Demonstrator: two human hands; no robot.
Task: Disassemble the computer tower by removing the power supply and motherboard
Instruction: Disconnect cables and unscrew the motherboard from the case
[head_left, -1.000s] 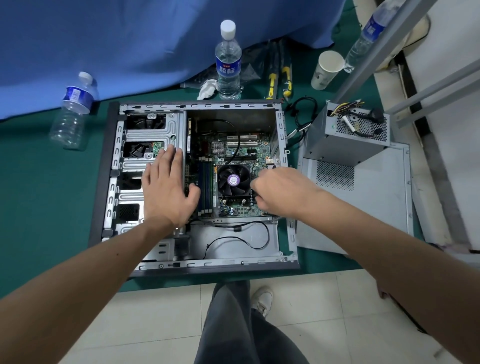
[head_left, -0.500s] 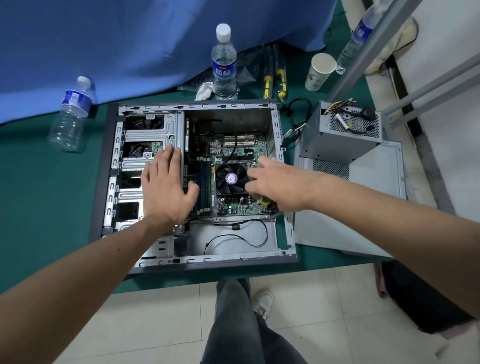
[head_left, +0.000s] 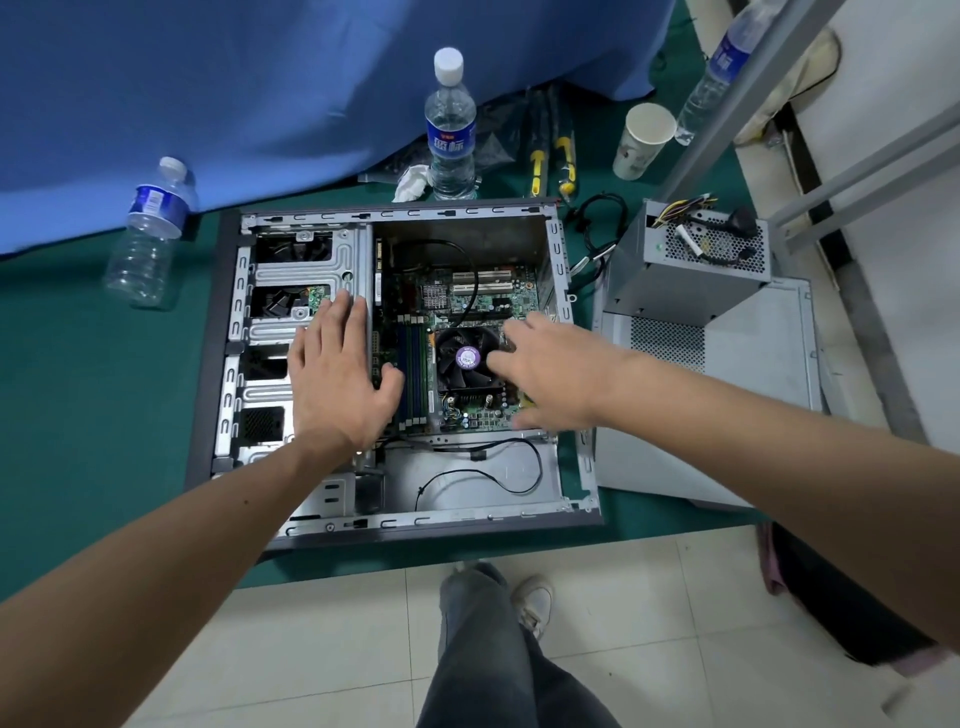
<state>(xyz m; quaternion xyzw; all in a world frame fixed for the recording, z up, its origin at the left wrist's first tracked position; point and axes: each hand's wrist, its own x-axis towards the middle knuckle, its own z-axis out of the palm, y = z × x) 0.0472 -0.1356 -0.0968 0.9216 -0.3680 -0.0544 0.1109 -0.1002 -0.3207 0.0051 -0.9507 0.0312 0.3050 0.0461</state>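
Green mat (head_left: 78, 415) under open tower (head_left: 550, 244) — blue cloth (head_left: 208, 78) behind, tiled floor (head_left: 311, 649) below

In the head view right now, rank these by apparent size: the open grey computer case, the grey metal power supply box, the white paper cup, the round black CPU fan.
1. open grey computer case
2. grey metal power supply box
3. round black CPU fan
4. white paper cup, though it sits farther away, so fan versus cup is unsure.

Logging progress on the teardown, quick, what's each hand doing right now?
Left hand: open, flat on the drive cage.
Right hand: open, fingers spread over the motherboard by the CPU fan, holding nothing.
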